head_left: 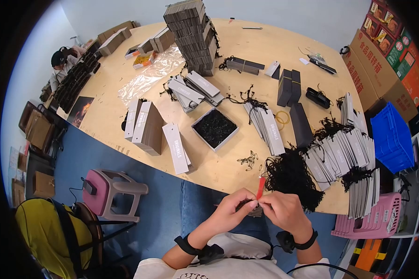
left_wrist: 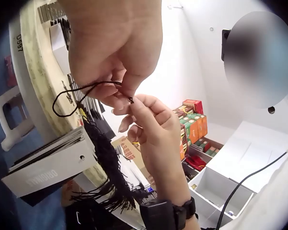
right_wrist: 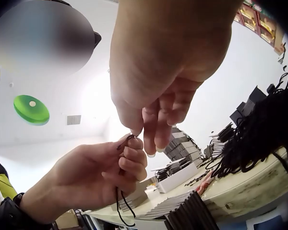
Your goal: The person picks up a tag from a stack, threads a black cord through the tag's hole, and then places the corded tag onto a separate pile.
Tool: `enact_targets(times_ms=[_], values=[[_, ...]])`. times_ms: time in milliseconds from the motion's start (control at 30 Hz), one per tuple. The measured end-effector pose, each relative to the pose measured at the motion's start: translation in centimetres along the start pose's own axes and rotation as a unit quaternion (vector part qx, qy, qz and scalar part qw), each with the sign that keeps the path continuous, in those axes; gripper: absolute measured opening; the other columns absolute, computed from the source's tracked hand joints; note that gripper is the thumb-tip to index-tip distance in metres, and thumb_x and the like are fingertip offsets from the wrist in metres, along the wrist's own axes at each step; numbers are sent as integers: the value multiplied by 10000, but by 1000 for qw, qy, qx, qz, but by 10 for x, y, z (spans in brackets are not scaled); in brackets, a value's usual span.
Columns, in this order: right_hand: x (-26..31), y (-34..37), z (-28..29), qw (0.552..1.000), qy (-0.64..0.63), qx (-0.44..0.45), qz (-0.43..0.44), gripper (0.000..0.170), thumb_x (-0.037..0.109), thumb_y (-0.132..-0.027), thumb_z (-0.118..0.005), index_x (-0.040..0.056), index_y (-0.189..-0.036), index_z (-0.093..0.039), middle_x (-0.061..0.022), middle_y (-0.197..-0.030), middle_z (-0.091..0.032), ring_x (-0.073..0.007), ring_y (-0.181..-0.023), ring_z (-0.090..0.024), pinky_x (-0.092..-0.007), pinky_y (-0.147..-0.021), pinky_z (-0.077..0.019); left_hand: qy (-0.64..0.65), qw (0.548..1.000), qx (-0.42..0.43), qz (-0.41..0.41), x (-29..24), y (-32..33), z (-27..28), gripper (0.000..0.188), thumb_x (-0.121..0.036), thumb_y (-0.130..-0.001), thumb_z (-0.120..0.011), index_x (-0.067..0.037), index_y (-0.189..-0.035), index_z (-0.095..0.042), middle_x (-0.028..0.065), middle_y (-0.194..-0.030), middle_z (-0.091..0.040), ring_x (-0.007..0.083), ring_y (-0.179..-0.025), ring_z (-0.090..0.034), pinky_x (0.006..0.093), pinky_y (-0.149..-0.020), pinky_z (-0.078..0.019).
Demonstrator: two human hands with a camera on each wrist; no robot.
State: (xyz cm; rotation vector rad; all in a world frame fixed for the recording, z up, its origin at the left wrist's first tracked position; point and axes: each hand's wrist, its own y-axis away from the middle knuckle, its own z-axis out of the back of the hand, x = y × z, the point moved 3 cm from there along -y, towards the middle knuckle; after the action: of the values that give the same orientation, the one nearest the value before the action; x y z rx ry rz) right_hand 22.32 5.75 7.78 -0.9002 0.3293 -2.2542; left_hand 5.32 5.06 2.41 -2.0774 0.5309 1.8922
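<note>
My left hand point(head_left: 237, 208) and right hand point(head_left: 286, 210) meet at the table's front edge, fingertips close together. Between them is a thin black cord point(left_wrist: 57, 106); its loop hangs out of the left hand point(right_wrist: 105, 170) in the right wrist view. The left thumb and fingers pinch the cord, and the right hand point(left_wrist: 156, 127) pinches it at a small knot-like spot. Below the hands, a stack of grey tags point(left_wrist: 50, 167) printed ORIGINALS stands on edge. Just beyond the fingertips lies a red strip-like thing point(head_left: 261, 186) with a metal end.
A heap of black cords point(head_left: 291, 179) lies right of the hands, with fanned tags point(head_left: 337, 156) beyond it. Small metal clips point(head_left: 249, 160) and a white box of black pieces point(head_left: 212, 147) are ahead. A tall tag stack point(head_left: 191, 39) stands farther back. A blue crate point(head_left: 392, 137) is at right.
</note>
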Motion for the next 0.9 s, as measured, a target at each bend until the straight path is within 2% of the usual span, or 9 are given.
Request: enact_targets(times_ms=[33,100,233,300,533,633,700,800,900], values=[[0,1,0,1000,1,0,1,157,46,-790,-735,53,-891,-615,-70,-717,-618,-226,-617,-637,-318,-532,-505,0,1000,0,0,-2,-1,0,130,-142,-1015,-553,-15,-1017,-580,-6,-877,-573,42,-721,-506,195,-582,-410],[0,1,1,1000,2,-1,1,162,47,-786,-738,54,-891,-614,-68,-718,-619,-225,-619,-638,-316,-532,-504,-64,996,8,-59,-12,-2,0,136,-147,-1017,-548,-14,-1019,-575,-10,-847,-555,33,-630,-467,199,-519,-382],[1,2,2,1000,4,-14,13,165,36,-780,-737,55,-890,-616,-62,-719,-617,-223,-613,-635,-315,-531,-505,-85,992,15,-88,-14,-2,-1,132,-142,-1020,-539,-14,-1021,-571,-13,-836,-542,34,-593,-446,209,-509,-382],[1,3,2,1000,4,-22,17,167,30,-776,-737,54,-890,-617,-61,-718,-616,-224,-612,-635,-315,-531,-505,-29,999,13,-15,-13,-1,-1,123,-110,-994,-571,5,-1030,-595,41,-858,-556,108,-750,-500,256,-682,-422],[-1,10,-6,997,-14,-68,25,178,4,-774,-734,32,-915,-631,-83,-741,-634,-232,-602,-634,-320,-521,-496,46,999,9,-11,0,1,-4,109,-90,-989,-574,3,-1046,-585,17,-856,-561,66,-760,-486,228,-677,-417],[-1,9,-4,997,-36,-62,10,171,-3,-782,-731,26,-921,-634,-89,-745,-641,-236,-601,-636,-321,-519,-495,57,998,14,34,-4,2,-2,108,-71,-977,-585,2,-1058,-581,21,-863,-574,65,-770,-498,224,-679,-422],[-2,8,-4,997,-44,-57,3,167,-5,-787,-729,24,-922,-635,-91,-744,-643,-237,-601,-638,-322,-519,-495,-3,1000,25,-11,-4,2,-2,95,-62,-999,-549,10,-1060,-561,12,-916,-569,58,-831,-527,222,-733,-453],[-4,8,-4,997,-41,-60,20,161,-13,-795,-721,20,-928,-638,-93,-750,-650,-239,-601,-640,-323,-520,-496,-49,998,15,-38,-8,2,-2,91,-44,-987,-562,14,-1057,-563,18,-923,-577,57,-848,-535,219,-731,-452],[-1,9,-3,997,-42,-66,23,150,-9,-795,-722,20,-919,-644,-99,-747,-649,-249,-606,-642,-322,-521,-495,-60,997,12,-38,-12,2,-2,96,-44,-981,-572,18,-1054,-564,23,-925,-578,59,-848,-537,226,-729,-458]])
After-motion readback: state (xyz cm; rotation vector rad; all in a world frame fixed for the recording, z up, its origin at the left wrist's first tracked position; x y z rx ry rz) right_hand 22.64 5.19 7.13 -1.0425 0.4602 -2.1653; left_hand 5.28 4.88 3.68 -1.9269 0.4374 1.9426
